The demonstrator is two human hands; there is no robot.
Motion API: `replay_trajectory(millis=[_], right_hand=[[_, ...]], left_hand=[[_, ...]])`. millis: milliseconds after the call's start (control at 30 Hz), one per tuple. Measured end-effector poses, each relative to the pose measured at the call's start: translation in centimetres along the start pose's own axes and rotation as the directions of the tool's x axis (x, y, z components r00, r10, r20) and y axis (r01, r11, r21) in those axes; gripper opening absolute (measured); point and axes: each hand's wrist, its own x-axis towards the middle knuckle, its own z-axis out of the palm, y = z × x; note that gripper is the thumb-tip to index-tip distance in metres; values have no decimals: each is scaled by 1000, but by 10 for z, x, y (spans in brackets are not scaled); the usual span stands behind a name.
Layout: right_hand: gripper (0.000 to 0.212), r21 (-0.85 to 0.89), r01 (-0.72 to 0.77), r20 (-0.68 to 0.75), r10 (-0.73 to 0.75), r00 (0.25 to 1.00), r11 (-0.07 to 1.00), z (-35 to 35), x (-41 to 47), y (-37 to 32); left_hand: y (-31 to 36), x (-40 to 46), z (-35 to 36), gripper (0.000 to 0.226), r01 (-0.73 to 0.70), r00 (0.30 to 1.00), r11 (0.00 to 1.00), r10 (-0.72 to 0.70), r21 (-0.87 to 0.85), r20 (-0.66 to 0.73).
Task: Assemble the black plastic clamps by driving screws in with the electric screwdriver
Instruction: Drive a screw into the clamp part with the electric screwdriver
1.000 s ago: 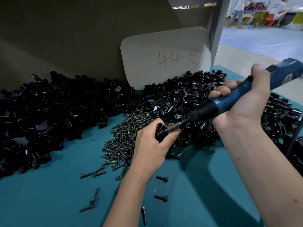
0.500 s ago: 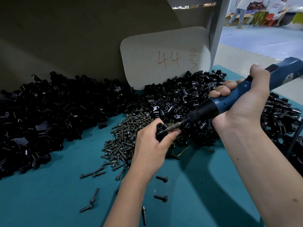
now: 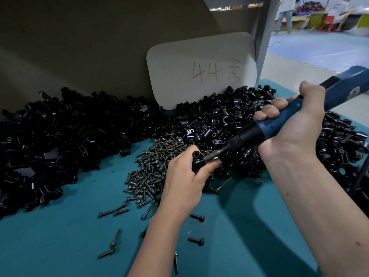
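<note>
Head view. The left hand (image 3: 185,176) grips a small glossy black plastic clamp (image 3: 198,158), fingers and thumb curled round it above the teal table covering (image 3: 60,236). The right hand (image 3: 291,128) is clenched round the blue-and-black electric screwdriver (image 3: 279,122), thumb up along the body. The tool's long axis runs from upper right down to lower left, and its metal bit (image 3: 212,155) meets the right face of the clamp, just above the left thumb. The screw itself cannot be made out at the bit; by judgement it sits inside the clamp and the driving step is in hand. The move turns on keeping bit and screw hole in one line; the left thumb, just beside the bit, is the thing most at risk if the bit slips.

Relative to the clamp: the heap of dark metal flanged screws (image 3: 155,162) lies just to its left and behind the left hand; a heap of black clamp parts (image 3: 219,120) lies behind and to its right, under the tool; a larger black heap (image 3: 60,140) lies well to its left. A rounded grey card marked "44" (image 3: 201,70) stands behind. Loose screws (image 3: 196,217) lie nearer the viewer. Nothing stands between bit and clamp.
</note>
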Motion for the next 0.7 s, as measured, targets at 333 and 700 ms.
replay_trajectory(millis=[333,700], right_hand=[[35,-78,-25,8,26,1000,997,0,-9,-2],[26,17,35,5,-35,999,999,-4,0,10]], left_hand=[[1,1,3,43,16,999,997,-13,71,-41],[0,0,2,42,36,998,993,-30,112,-55]])
